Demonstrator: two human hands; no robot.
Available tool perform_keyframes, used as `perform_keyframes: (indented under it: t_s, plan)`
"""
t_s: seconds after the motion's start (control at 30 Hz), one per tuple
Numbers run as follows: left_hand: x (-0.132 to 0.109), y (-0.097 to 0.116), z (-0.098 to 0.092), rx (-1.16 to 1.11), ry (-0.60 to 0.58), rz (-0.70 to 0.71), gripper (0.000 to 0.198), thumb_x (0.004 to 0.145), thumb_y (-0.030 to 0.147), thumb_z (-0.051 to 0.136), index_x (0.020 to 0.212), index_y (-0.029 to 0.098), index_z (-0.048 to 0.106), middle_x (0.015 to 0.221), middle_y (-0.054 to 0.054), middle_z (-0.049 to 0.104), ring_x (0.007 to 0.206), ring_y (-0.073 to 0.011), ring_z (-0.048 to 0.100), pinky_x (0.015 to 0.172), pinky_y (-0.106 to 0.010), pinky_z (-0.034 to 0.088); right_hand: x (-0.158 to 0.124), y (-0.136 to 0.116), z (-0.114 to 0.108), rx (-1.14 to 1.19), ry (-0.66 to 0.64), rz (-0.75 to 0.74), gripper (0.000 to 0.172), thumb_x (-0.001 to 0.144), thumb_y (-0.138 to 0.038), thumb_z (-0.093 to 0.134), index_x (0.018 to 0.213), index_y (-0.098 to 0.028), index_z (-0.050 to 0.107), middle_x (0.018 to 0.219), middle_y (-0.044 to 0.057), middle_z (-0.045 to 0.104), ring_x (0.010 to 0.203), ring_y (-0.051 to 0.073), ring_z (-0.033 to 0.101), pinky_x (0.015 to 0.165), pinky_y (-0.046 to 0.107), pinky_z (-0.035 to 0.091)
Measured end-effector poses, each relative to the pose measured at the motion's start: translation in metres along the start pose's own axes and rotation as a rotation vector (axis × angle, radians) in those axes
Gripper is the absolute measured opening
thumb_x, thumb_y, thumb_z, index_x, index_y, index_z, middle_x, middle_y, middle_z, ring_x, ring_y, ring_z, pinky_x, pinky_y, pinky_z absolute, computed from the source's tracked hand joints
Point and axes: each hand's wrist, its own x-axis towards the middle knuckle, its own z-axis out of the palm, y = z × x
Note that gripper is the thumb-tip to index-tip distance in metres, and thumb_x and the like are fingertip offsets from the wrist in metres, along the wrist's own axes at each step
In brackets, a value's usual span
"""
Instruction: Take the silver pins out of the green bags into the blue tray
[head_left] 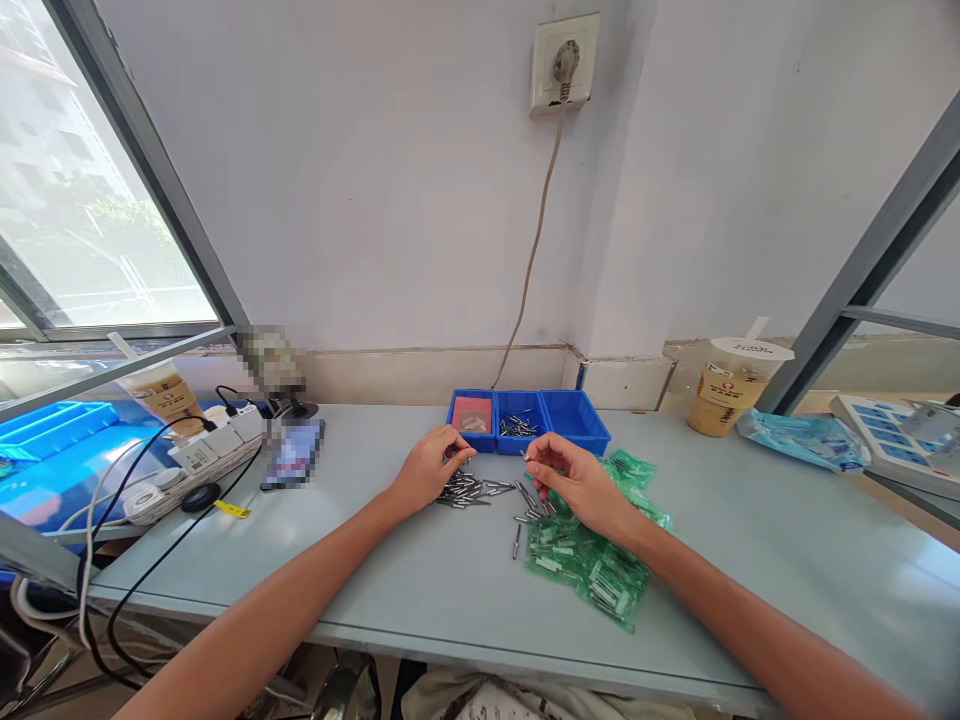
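Note:
My left hand (pixel 433 464) is closed in a pinch at the front of the red-lined compartment; whatever its fingertips hold is too small to make out. Beneath it lies a loose pile of slim metal pins (pixel 466 490). My right hand (pixel 576 478) pinches a small metal pin (pixel 526 456) between thumb and fingers, its tip pointing left. More loose pins (pixel 532 505) lie under that hand. Green plastic bags (pixel 619 590) holding several metal parts spread below my right wrist. Just behind both hands stands a blue three-part bin (pixel 576 422), with dark metal pins in its middle compartment.
A blurred phone (pixel 294 455) and a power strip (pixel 199 465) with cables are on the left. Drink cups stand at the left (pixel 166 395) and right (pixel 731 385). A blue-white packet (pixel 806 440) lies beside the right cup. The grey table (pixel 360 590) ends at a near edge.

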Motion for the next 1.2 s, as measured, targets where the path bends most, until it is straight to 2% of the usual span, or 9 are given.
perform_keyframes:
  t_s: [0.17, 0.27, 0.33, 0.47, 0.73, 0.87, 1.07, 1.2]
  plan:
    - [0.0, -0.001, 0.0, 0.0, -0.002, 0.007, 0.019, 0.102, 0.031, 0.061, 0.087, 0.019, 0.065, 0.085, -0.001, 0.064, 0.082, -0.0182, 0.055, 0.078, -0.03, 0.044, 0.0, 0.001, 0.0, -0.061, 0.018, -0.027, 0.03, 0.09, -0.051, 0.073, 0.092, -0.024, 0.06, 0.086, -0.001, 0.055, 0.073, 0.016, 0.051, 0.062, 0.03, 0.053]
    - [0.0, -0.002, 0.0, 0.008, -0.002, 0.012, 0.02, 0.102, 0.031, 0.06, 0.087, 0.019, 0.065, 0.086, -0.002, 0.064, 0.082, -0.0186, 0.056, 0.078, -0.03, 0.045, -0.001, -0.002, 0.0, -0.06, 0.017, -0.005, 0.032, 0.089, -0.053, 0.074, 0.093, -0.024, 0.062, 0.08, -0.002, 0.054, 0.068, 0.015, 0.051, 0.059, 0.03, 0.051]
    - [0.0, -0.003, 0.001, 0.01, -0.003, 0.014, 0.02, 0.103, 0.031, 0.06, 0.088, 0.019, 0.067, 0.086, -0.002, 0.065, 0.083, -0.0192, 0.056, 0.078, -0.031, 0.045, -0.002, -0.005, 0.001, -0.009, -0.007, 0.046, 0.035, 0.088, -0.056, 0.075, 0.094, -0.023, 0.064, 0.079, -0.002, 0.055, 0.064, 0.014, 0.051, 0.057, 0.03, 0.05]
    - [0.0, -0.006, 0.002, 0.005, -0.005, 0.03, 0.021, 0.104, 0.031, 0.058, 0.091, 0.02, 0.069, 0.087, -0.003, 0.067, 0.087, -0.0201, 0.057, 0.08, -0.032, 0.045, -0.006, -0.01, -0.001, 0.153, -0.073, 0.153, 0.037, 0.089, -0.057, 0.074, 0.097, -0.022, 0.068, 0.089, 0.001, 0.06, 0.065, 0.012, 0.051, 0.059, 0.029, 0.051]
    - [-0.001, -0.007, 0.003, 0.003, -0.013, 0.047, 0.022, 0.105, 0.032, 0.057, 0.092, 0.021, 0.07, 0.088, -0.003, 0.067, 0.085, -0.0196, 0.057, 0.079, -0.031, 0.045, -0.005, -0.007, -0.007, 0.353, -0.097, 0.201, 0.033, 0.089, -0.051, 0.078, 0.099, -0.021, 0.068, 0.09, 0.0, 0.057, 0.069, 0.011, 0.051, 0.06, 0.026, 0.049]
    - [-0.001, -0.005, 0.002, 0.0, -0.007, 0.052, 0.023, 0.105, 0.034, 0.057, 0.092, 0.02, 0.069, 0.087, -0.003, 0.067, 0.084, -0.0191, 0.057, 0.078, -0.031, 0.045, -0.004, -0.005, -0.005, 0.291, -0.038, 0.148, 0.035, 0.085, -0.05, 0.082, 0.1, -0.023, 0.065, 0.089, -0.001, 0.055, 0.07, 0.012, 0.052, 0.061, 0.027, 0.05]
    - [-0.001, -0.004, 0.001, 0.003, -0.01, 0.044, 0.025, 0.105, 0.037, 0.057, 0.09, 0.02, 0.068, 0.088, -0.004, 0.068, 0.085, -0.0197, 0.058, 0.079, -0.032, 0.046, -0.003, -0.008, 0.0, 0.097, -0.005, 0.077, 0.038, 0.083, -0.053, 0.081, 0.092, -0.024, 0.059, 0.081, -0.003, 0.052, 0.064, 0.012, 0.048, 0.059, 0.028, 0.05]
    - [-0.001, -0.003, 0.0, 0.005, -0.008, 0.031, 0.025, 0.103, 0.037, 0.06, 0.088, 0.02, 0.067, 0.089, -0.004, 0.069, 0.085, -0.0196, 0.058, 0.08, -0.032, 0.046, -0.002, -0.007, 0.001, 0.003, 0.039, 0.035, 0.04, 0.08, -0.056, 0.081, 0.088, -0.024, 0.058, 0.078, -0.002, 0.052, 0.067, 0.015, 0.048, 0.056, 0.029, 0.05]
